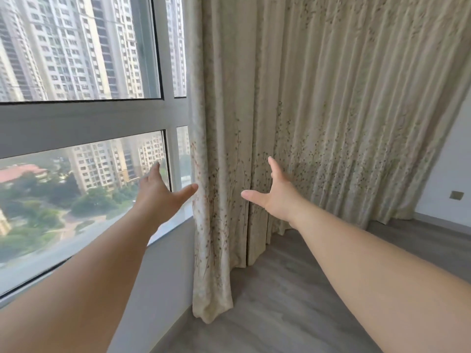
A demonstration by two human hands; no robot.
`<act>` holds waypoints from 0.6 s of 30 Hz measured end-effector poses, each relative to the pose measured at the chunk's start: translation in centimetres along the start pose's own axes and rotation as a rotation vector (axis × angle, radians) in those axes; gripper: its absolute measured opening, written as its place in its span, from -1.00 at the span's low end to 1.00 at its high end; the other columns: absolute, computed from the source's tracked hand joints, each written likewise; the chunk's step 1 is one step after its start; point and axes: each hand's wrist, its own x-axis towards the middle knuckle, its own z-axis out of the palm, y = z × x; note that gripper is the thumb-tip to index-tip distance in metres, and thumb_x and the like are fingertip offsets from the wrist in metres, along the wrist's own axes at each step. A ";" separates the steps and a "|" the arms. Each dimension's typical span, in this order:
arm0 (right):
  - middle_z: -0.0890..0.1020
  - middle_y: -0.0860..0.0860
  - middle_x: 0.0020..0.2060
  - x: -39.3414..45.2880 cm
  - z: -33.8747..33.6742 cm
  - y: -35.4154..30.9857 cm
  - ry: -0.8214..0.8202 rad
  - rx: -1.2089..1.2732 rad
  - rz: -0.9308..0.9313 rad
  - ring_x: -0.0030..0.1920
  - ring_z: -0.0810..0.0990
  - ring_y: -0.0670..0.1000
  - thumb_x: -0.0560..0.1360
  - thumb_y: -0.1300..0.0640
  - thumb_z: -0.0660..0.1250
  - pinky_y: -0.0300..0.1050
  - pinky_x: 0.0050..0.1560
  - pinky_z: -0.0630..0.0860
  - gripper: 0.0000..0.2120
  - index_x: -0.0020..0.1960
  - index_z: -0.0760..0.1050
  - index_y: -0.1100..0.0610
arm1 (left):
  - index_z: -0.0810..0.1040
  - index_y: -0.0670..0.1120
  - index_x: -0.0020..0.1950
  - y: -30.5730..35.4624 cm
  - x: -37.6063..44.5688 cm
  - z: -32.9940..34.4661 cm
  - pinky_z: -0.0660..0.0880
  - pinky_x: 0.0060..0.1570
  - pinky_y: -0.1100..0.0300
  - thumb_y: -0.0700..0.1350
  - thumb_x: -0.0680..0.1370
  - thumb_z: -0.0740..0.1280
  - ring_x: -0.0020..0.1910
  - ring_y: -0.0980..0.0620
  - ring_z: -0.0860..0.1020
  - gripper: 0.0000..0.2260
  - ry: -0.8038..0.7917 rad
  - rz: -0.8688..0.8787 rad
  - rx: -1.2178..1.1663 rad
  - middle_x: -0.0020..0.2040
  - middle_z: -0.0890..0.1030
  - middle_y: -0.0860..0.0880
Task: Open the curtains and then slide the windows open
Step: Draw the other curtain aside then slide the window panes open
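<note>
With both arms stretched forward, the left hand (158,192) and right hand (274,189) hover either side of the curtain (318,110), fingers spread and holding nothing, probably poised to gather its leading edge. That edge hangs at about 12 o'clock from the hands, the cloth running off toward 2 o'clock (it looks only partly drawn). At 10 o'clock the window (84,115) stands uncovered, its panes apparently not yet slid. Pushing the folds rightward seems the step in hand.

Window (81,47) is set on the left, curtains (331,110) hung right of it down to the floor (293,301), both hands held out before them.
</note>
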 end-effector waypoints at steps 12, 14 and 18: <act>-0.10 -0.02 0.55 27.8 1.6 -0.4 0.116 -0.045 -0.042 0.51 0.03 0.10 0.29 -0.29 0.44 0.19 0.41 0.12 0.06 0.44 -0.31 -0.32 | -0.21 0.01 0.49 2.4 28.0 12.3 0.10 0.38 -0.10 0.37 0.19 0.40 0.48 -0.08 -0.04 0.13 0.005 0.071 -0.121 0.53 -0.11 -0.07; -0.09 -0.05 0.55 31.9 1.1 0.1 0.150 -0.041 -0.021 0.51 0.05 0.09 0.28 -0.30 0.44 0.16 0.38 0.14 0.06 0.44 -0.30 -0.33 | -0.24 0.03 0.48 3.5 32.5 14.6 0.11 0.36 -0.20 0.39 0.16 0.40 0.49 -0.10 -0.07 0.16 0.006 0.077 -0.121 0.53 -0.12 -0.10; -0.09 -0.06 0.55 36.9 0.7 2.8 0.180 -0.058 0.040 0.51 0.04 0.08 0.27 -0.32 0.44 0.20 0.41 0.13 0.06 0.44 -0.29 -0.33 | -0.27 0.05 0.47 4.6 38.0 19.2 0.07 0.34 -0.29 0.36 0.14 0.44 0.48 -0.15 -0.07 0.19 0.040 0.094 -0.068 0.52 -0.12 -0.14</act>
